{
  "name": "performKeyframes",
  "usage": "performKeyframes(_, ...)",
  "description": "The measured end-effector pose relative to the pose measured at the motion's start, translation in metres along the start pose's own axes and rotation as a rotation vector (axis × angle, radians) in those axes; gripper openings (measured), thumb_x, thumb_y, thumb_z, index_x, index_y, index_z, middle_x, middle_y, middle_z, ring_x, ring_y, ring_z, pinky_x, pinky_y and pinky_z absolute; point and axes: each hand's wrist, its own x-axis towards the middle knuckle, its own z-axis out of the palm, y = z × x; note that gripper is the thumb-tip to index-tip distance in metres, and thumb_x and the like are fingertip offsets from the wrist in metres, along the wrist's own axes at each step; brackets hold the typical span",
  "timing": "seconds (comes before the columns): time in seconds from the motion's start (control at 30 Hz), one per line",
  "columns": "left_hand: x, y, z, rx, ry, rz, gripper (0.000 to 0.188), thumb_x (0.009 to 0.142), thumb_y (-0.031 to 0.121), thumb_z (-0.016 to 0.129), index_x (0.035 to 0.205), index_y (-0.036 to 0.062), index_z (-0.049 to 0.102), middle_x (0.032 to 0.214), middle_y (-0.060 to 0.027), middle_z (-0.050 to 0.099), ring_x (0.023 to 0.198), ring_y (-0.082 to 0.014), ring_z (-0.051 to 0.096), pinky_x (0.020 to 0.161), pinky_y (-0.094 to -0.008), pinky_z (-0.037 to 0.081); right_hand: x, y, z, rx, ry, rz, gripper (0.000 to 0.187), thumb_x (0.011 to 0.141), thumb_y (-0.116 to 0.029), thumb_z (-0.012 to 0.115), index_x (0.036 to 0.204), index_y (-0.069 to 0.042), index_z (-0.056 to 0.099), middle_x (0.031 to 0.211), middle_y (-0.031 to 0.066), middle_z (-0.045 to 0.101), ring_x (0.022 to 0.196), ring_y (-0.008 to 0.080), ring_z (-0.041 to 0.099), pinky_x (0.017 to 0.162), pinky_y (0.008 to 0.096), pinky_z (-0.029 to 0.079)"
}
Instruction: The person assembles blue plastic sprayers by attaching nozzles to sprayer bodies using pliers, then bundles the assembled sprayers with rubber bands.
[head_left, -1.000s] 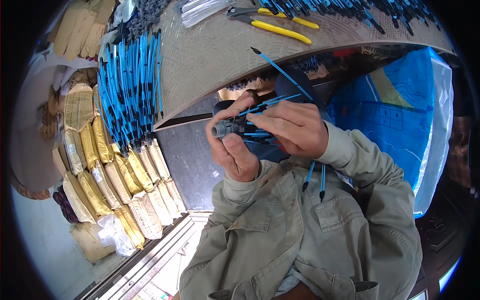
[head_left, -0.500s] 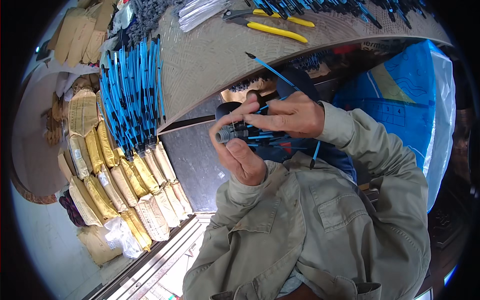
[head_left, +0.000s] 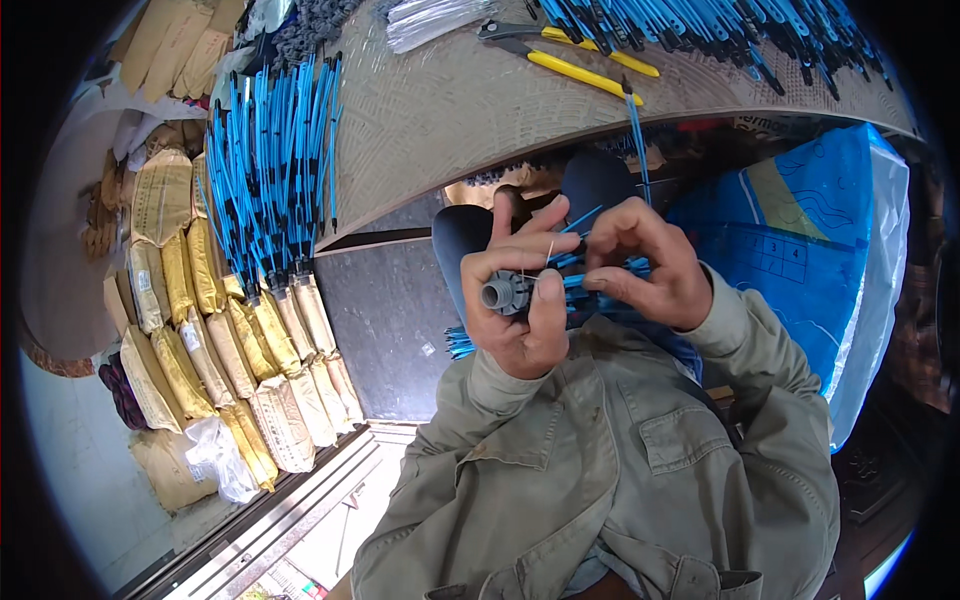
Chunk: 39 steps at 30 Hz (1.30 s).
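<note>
The left hand [head_left: 520,300] is raised in front of the chest and its grip is closed around a small grey tube-shaped part [head_left: 503,295], with the thumb pressed along the right side of the part and the round open end turned to the left. The right hand [head_left: 645,265] is just beside it, touching it at the fingertips, and its grip is narrow: thumb and forefinger pinch thin blue cable pieces [head_left: 585,280] that go into the grey part. More blue ends stick out under the left hand, toward the left. One long blue cable [head_left: 636,140] rises from the hands to the far edge of the surface [head_left: 450,110]. The person wears an olive work jacket [head_left: 600,470] with chest pockets. On the surface, far from the hands, lie yellow-handled pliers [head_left: 570,55], a heap of blue and black cables [head_left: 720,25] at the far right, and another bundle of blue cables [head_left: 270,160] at the left edge. Left of that bundle, many tan paper sacks [head_left: 200,310] stand in rows on the floor. At the right of the person there is a blue plastic bag [head_left: 800,240].
</note>
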Motion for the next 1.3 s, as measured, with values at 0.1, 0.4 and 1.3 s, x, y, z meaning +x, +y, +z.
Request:
performKeyframes(0.1, -0.002, 0.003, 0.003, 0.004, -0.054, 0.018, 0.014, 0.086, 0.009, 0.047, 0.094, 0.0014, 0.039, 0.089, -0.0207, 0.061, 0.101, -0.0369, 0.057, 0.102, -0.0517, 0.027, -0.002, -0.009, -0.012, 0.152, -0.106, 0.276, 0.014, 0.077, -0.004, 0.064, 0.090, -0.001, 0.060, 0.074, 0.0094, 0.059, 0.063, 0.0209, 0.059, 0.056, 0.0282, 0.045)
performKeyframes(0.4, -0.011, 0.003, -0.018, -0.205, 0.035, -0.111, 0.025, 0.080, -0.005, 0.054, 0.097, 0.0021, 0.036, 0.094, -0.0190, 0.059, 0.096, -0.0340, 0.059, 0.091, -0.0477, 0.041, 0.010, -0.025, -0.045, -0.280, -0.049, 0.147, 0.008, 0.080, -0.006, 0.062, 0.078, 0.002, 0.062, 0.073, 0.0111, 0.062, 0.065, 0.0163, 0.060, 0.057, 0.0266, 0.045)
performKeyframes(1.3, -0.023, 0.021, -0.127, 0.156, 0.031, -0.147, 0.024, 0.075, -0.006, 0.060, 0.095, -0.0001, 0.046, 0.087, -0.0129, 0.060, 0.093, -0.0265, 0.063, 0.074, -0.0310, 0.049, 0.123, 0.050, -0.017, -1.582, 0.086, -0.419, 0.019, 0.080, -0.027, 0.061, 0.090, -0.012, 0.055, 0.091, 0.0019, 0.061, 0.090, 0.0203, 0.055, 0.083, 0.0362, 0.038)
